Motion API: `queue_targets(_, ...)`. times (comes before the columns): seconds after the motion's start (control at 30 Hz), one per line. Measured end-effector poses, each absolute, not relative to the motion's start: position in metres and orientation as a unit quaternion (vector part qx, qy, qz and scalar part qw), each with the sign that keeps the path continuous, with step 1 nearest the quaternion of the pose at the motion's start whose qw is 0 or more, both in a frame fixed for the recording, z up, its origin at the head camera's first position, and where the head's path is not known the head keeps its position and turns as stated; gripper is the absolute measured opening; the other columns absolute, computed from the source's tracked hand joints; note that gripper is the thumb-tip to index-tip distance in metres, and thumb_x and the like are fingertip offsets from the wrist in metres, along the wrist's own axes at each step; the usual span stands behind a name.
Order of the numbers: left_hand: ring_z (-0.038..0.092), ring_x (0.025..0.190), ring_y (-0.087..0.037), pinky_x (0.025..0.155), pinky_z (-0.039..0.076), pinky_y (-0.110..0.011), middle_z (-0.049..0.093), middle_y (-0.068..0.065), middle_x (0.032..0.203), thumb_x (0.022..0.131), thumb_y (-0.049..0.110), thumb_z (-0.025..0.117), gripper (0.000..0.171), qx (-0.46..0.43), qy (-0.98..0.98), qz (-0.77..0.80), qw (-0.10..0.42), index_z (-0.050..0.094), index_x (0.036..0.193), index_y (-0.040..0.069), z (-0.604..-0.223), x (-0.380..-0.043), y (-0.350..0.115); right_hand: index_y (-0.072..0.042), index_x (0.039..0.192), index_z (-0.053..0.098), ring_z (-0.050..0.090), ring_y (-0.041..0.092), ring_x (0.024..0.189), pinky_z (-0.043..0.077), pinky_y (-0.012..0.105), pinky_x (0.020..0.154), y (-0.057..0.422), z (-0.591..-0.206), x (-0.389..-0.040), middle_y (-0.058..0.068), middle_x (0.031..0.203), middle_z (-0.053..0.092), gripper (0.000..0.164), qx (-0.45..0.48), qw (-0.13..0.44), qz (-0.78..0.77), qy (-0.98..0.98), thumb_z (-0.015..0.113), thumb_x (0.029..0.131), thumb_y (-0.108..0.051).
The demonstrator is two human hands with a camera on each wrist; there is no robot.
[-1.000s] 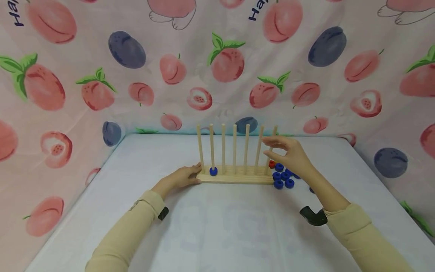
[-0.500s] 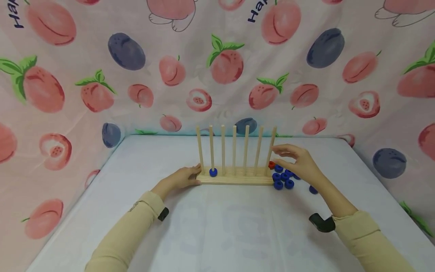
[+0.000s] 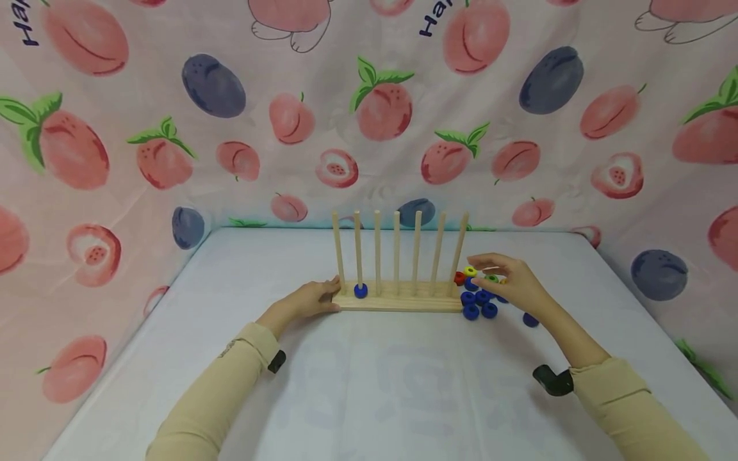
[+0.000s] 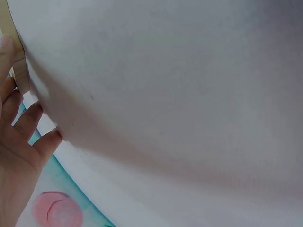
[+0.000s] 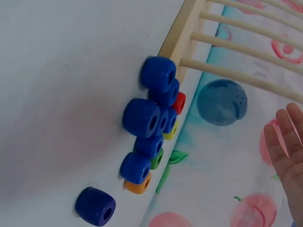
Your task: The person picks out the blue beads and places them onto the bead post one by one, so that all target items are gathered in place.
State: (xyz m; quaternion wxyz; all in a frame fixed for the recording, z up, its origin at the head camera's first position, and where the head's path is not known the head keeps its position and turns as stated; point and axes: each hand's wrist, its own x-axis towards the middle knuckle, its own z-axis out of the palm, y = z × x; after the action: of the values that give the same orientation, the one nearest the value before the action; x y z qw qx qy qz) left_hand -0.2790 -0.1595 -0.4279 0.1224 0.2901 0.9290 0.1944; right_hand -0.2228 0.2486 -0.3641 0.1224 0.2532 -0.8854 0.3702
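A wooden peg stand (image 3: 403, 306) with several upright pegs rests on the white table. My left hand (image 3: 302, 301) holds its left end, thumb at the front edge and fingers around the back corner; part of that grip shows in the left wrist view. One blue bead (image 3: 360, 291) sits at the bottom of the second peg from the left. My right hand (image 3: 510, 282), with fingers apart and nothing between them, hovers over loose beads at the stand's right end. Several are blue (image 5: 142, 117); a red bead (image 3: 459, 278), a yellow bead (image 3: 470, 272), a green bead (image 3: 491, 279) and an orange bead (image 5: 138, 183) lie behind.
A single blue bead (image 3: 530, 319) lies apart to the right, under my right wrist. Fruit-printed cloth (image 3: 334, 96) hangs behind the table and along both sides. Each sleeve cuff has a black wrist device, such as the right wrist device (image 3: 553, 380).
My right hand has moved right and slightly down, away from the rightmost peg to over the loose beads, uncovering yellow and green ones. The left hand and the stand stay in place.
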Motion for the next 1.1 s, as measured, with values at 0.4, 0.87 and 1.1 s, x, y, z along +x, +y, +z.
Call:
queue_targets(0.4,0.035,0.135,-0.038,0.114,0.028,-0.048,0.032,-0.019,0.149,0.091,0.029,0.061,0.061,0.296,0.929,0.19,0.118,0.041,0.138,-0.004,-0.428,-0.278,-0.158,0.004,0.123,0.056,0.059,0.037,0.106,0.049,0.054,0.09,0.267,-0.382,-0.226,0.024,0.119,0.062,0.039,0.242,0.059,0.364,-0.898,0.065,0.088,-0.011)
queue_targets(0.87,0.036,0.135,-0.039,0.114,0.029,-0.048,0.032,-0.02,0.148,0.09,0.028,0.062,0.062,0.307,0.926,0.188,0.113,0.041,0.138,-0.005,-0.43,-0.282,-0.158,0.01,0.12,0.056,0.06,0.043,0.104,0.051,0.056,0.087,0.283,-0.395,-0.224,0.029,0.116,0.061,0.039,0.22,0.033,0.316,-0.922,0.067,0.087,-0.01)
queue_targets(1.1,0.035,0.136,-0.038,0.114,0.028,-0.047,0.031,-0.019,0.148,0.09,0.028,0.063,0.062,0.298,0.928,0.188,0.116,0.041,0.138,-0.004,-0.429,-0.281,-0.159,0.011,0.118,0.057,0.061,0.042,0.099,0.054,0.051,0.081,0.287,-0.399,-0.224,0.029,0.114,0.062,0.037,0.221,0.033,0.315,-0.922,0.066,0.087,-0.007)
